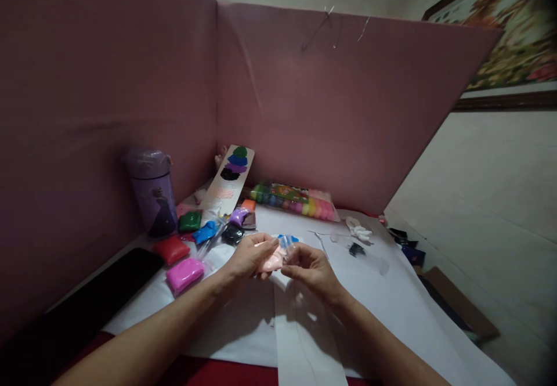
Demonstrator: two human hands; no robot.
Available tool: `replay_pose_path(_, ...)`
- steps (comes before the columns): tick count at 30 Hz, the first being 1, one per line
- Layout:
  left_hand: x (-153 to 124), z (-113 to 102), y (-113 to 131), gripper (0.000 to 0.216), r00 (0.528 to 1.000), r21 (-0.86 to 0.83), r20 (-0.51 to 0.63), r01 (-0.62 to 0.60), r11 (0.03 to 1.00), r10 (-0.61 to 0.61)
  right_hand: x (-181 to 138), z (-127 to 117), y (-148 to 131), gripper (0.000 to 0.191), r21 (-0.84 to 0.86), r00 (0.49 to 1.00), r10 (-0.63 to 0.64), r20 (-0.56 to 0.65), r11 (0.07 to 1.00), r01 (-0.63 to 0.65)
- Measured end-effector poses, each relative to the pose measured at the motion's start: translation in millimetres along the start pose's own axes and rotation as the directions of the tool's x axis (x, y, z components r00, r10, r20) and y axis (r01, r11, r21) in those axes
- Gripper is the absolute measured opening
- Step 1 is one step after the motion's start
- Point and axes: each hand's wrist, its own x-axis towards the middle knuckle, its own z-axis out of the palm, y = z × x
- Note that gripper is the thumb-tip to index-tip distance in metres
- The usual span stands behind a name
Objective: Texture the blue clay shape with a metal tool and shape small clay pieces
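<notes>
My left hand [250, 253] and my right hand [310, 269] meet above the white paper [383, 305]. Between them they hold a small clear bag with pale pink clay [273, 262] inside. The left fingers curl round the pink lump. The right fingertips pinch the bag's upper edge, where a bit of blue [288, 238] shows just behind. Both hands are closed on the bag.
Small clay packets lie to the left: pink [184, 274], red [172, 249], green [190, 221], blue [204, 232], black [232, 234], purple [239, 216]. A purple cup [152, 193], a card with clay dabs [230, 178], a multicolour clay pack [296, 199] and a white clay piece [359, 230] stand farther back. A pink screen [331, 101] walls the desk.
</notes>
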Motion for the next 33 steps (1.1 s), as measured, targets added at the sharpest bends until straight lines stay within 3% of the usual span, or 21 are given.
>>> replay_pose_path(4,-2.1,1.3,3.8,0.045,0.999,0.009,-0.033,0.010,1.000,-0.010,1.2,0.0,2.3,0.028,0.135,0.997,0.075,-0.033,0.988,-0.069)
replay_pose_path(10,0.1,-3.1,3.0,0.045,0.999,0.020,-0.045,0.005,1.000,-0.004,0.7,-1.5,2.3,0.023,0.096,0.991,0.135,-0.024,0.987,-0.132)
replay_pose_path(14,-2.1,-4.8,5.4,0.036,0.996,-0.111,0.087,-0.014,0.994,0.024,2.6,-6.5,0.5,0.022,0.091,0.992,0.113,-0.061,0.990,-0.107)
replay_pose_path(16,-4.0,-4.9,7.8,0.036,0.982,-0.160,0.191,0.029,0.987,0.002,3.6,-9.9,-0.3,0.023,0.113,0.992,0.101,-0.069,0.989,-0.093)
replay_pose_path(18,-5.1,-4.8,9.7,0.037,0.975,-0.142,0.220,0.062,0.988,-0.029,4.1,-13.0,-0.6,0.023,0.128,0.993,0.101,-0.068,0.988,-0.091)
replay_pose_path(24,-4.9,-2.3,12.5,0.024,0.989,-0.095,0.149,0.014,0.995,0.000,3.7,-16.6,-0.7,0.026,0.109,0.993,0.111,0.040,0.987,-0.115)
replay_pose_path(33,-4.4,2.1,13.0,0.020,0.997,-0.092,0.083,0.014,0.996,-0.006,4.1,-17.0,0.2,0.024,0.086,0.989,0.134,0.055,0.987,-0.138)
